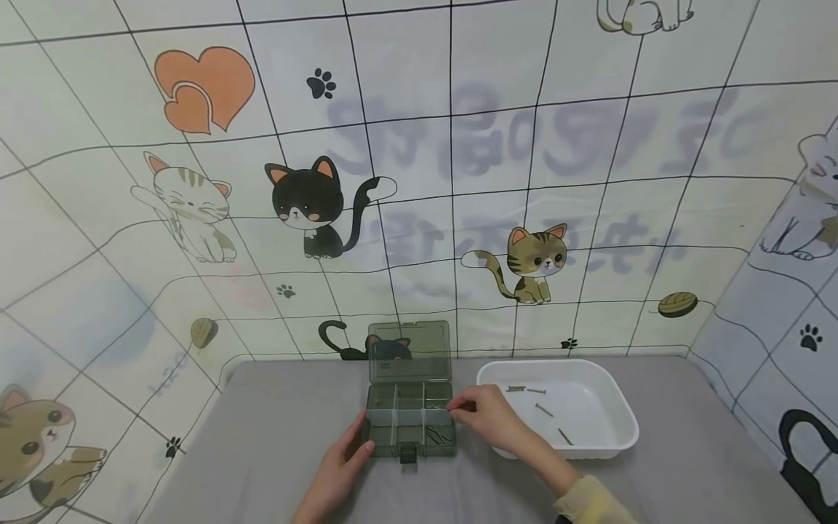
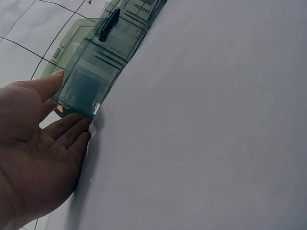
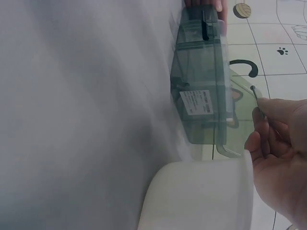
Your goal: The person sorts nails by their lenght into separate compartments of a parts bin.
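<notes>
A green see-through compartment box (image 1: 382,435) stands on the table with its lid (image 1: 409,356) raised at the back. My left hand (image 1: 340,460) rests against its left side, thumb by the front corner and fingers stretched along the wall. Thin screws (image 1: 437,436) lie in the front right compartment. At the box's right edge, my right hand (image 1: 492,416) pinches a single screw (image 3: 254,93) between thumb and index finger, round head outward in the right wrist view. A white tray (image 1: 612,407) beside the box contains several loose screws (image 1: 544,410).
Grey cloth (image 1: 288,407) covers the table. A pale sheet with cat drawings and grid lines (image 1: 419,218) hangs behind and at both sides, close to the raised lid. The tray's near left rim lies under my right forearm (image 1: 546,462).
</notes>
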A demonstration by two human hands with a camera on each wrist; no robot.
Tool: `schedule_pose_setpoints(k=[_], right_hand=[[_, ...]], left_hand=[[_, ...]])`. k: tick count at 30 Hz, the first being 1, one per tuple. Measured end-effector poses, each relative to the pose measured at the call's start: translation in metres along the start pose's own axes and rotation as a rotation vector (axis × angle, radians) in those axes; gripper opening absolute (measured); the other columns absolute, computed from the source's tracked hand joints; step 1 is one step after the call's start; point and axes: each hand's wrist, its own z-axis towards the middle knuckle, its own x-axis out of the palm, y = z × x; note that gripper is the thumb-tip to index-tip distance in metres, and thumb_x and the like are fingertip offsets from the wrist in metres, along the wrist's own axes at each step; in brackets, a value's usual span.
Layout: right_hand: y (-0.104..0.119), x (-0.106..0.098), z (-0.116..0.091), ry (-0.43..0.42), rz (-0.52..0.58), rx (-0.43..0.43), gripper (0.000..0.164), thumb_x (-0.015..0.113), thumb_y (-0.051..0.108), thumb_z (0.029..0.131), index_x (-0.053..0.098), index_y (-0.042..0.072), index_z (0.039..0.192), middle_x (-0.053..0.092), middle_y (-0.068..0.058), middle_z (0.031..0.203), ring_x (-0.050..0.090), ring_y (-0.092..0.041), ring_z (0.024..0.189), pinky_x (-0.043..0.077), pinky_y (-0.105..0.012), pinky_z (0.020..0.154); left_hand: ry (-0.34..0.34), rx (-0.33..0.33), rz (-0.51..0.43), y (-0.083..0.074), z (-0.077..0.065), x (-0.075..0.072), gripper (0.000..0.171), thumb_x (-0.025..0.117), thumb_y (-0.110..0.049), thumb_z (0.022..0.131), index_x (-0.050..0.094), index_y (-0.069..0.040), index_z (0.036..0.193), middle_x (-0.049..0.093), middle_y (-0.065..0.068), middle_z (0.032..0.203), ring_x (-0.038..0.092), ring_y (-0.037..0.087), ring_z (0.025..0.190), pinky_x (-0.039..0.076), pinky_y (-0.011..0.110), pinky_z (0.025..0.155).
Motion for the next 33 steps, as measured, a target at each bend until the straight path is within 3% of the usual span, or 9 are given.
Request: schedule_pose_setpoints(k=[8, 23, 33], right_hand=[[-0.003, 0.003, 0.001, 0.006, -0.050, 0.008, 0.007, 0.069, 0.009, 0.086, 0.074, 0.008, 0.091, 0.069, 0.006, 0.087, 0.063, -0.007, 0.078, 0.053, -0.023, 0.069], [-0.013, -0.022, -0.011, -0.037, -0.051, 0.053, 0.010, 0.069, 0.013, 0.087, 0.075, 0.011, 0.095, 0.070, 0.006, 0.089, 0.063, -0.007, 0.080, 0.054, -0.022, 0.070], [-0.025, -0.038, -0.021, -0.065, -0.034, 0.049, 0.007, 0.069, 0.015, 0.087, 0.075, 0.015, 0.092, 0.070, 0.008, 0.088, 0.064, -0.008, 0.080, 0.054, -0.023, 0.072]], left_hand=[[-0.005, 0.001, -0.018, 0.001, 0.001, 0.001, 0.060, 0.056, -0.033, 0.096, 0.032, -0.017, 0.149, 0.029, 0.009, 0.152, 0.024, 0.031, 0.139, 0.026, 0.050, 0.110], [-0.020, 0.033, 0.012, 0.001, 0.000, 0.001, 0.060, 0.057, -0.032, 0.095, 0.033, -0.016, 0.148, 0.031, 0.009, 0.151, 0.025, 0.031, 0.138, 0.027, 0.051, 0.109], [-0.021, 0.004, 0.006, 0.002, 0.001, 0.001, 0.060, 0.057, -0.033, 0.095, 0.033, -0.018, 0.148, 0.030, 0.007, 0.151, 0.025, 0.030, 0.139, 0.025, 0.049, 0.111]])
